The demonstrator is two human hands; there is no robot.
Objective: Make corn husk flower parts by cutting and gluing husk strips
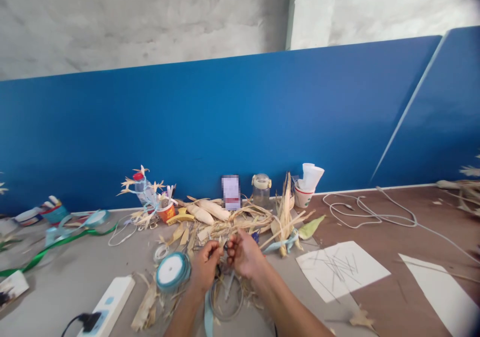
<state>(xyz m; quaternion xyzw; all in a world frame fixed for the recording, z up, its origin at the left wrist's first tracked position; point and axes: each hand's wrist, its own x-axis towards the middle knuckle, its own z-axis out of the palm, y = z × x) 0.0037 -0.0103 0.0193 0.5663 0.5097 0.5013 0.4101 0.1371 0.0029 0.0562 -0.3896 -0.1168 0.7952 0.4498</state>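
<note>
No readable text, labels, numbers, signs

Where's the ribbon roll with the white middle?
In the head view, the ribbon roll lies left of centre on the table, beside the left hand.

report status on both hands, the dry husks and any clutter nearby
Left hand and right hand close together; grip contents too small to tell. Dry husks strewn just beyond. Ribbon spool beside left hand.
</note>
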